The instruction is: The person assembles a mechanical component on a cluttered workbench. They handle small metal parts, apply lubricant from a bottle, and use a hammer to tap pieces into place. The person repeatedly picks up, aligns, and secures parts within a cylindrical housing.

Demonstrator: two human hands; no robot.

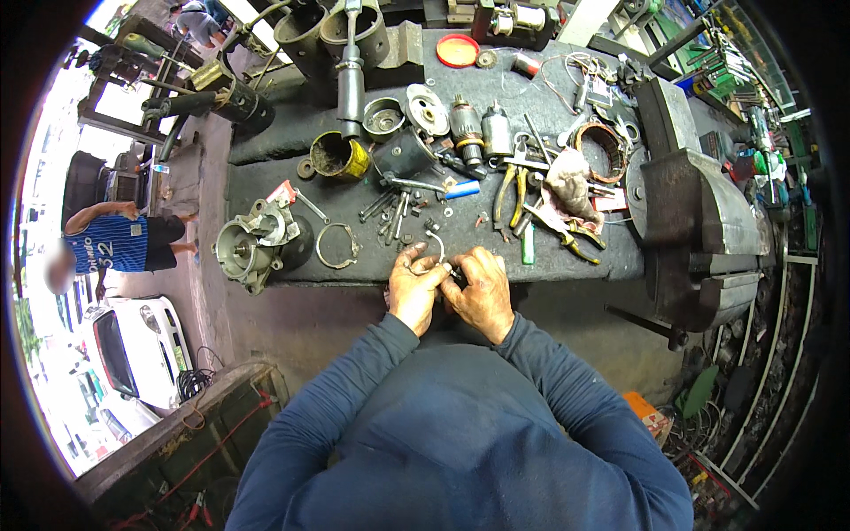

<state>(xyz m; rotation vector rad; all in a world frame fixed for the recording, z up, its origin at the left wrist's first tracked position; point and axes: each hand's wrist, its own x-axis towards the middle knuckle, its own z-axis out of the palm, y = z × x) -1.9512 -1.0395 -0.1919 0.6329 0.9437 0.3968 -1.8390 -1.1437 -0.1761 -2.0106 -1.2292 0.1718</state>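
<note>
At the near edge of the workbench, my left hand [414, 290] and my right hand [481, 285] meet, fingers closed in a pinch. Between them is a small dark part [456, 273], mostly hidden by the fingers. A pale curved lead [438, 242] rises from my left fingers; its exact kind is unclear. Just beyond lie several bolts [396, 212] and a metal ring clamp [337, 246]. Pliers with yellow handles [510, 196] rest past my right hand, beside a green-handled tool [529, 243]. A motor armature [466, 131] stands farther back.
A metal gear housing [252, 245] sits at the bench's left end. On the right is a large bench vise [695, 221], its handle reaching toward me. A yellow can [340, 157], a copper-wound ring [602, 150] and a rag [573, 183] lie beyond. A person [115, 239] stands left.
</note>
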